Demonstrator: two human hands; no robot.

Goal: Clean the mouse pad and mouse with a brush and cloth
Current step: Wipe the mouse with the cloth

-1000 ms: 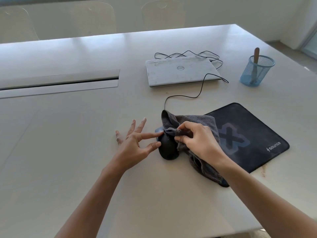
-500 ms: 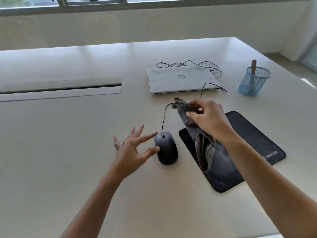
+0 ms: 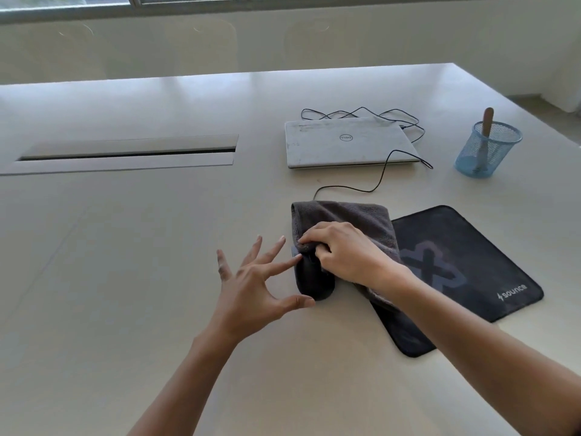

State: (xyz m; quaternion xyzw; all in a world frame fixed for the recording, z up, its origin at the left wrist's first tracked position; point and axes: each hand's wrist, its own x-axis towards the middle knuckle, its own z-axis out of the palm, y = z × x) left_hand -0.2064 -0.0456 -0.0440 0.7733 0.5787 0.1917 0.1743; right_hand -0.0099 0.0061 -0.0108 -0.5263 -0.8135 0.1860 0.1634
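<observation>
A black wired mouse [image 3: 314, 281] sits on the white table just left of the black mouse pad [image 3: 465, 265]. A grey cloth [image 3: 349, 215] is draped over the mouse's front half and the pad's left edge. My right hand [image 3: 345, 253] grips a fold of the cloth and presses it onto the mouse. With fingers spread, my left hand [image 3: 251, 275] touches the mouse's left side with index finger and thumb. A wooden-handled brush [image 3: 485, 133] stands in a blue mesh cup [image 3: 487, 152] at the far right.
A closed white laptop [image 3: 349, 143] lies behind the mouse, with the black mouse cable [image 3: 377, 180] looping around it. A long cable slot [image 3: 125, 152] runs across the table at the left. Chair backs stand behind the table's far edge.
My right hand, which had lifted the cloth above the pad half a second ago, has brought it back down over the mouse. My left hand stayed beside the mouse.
</observation>
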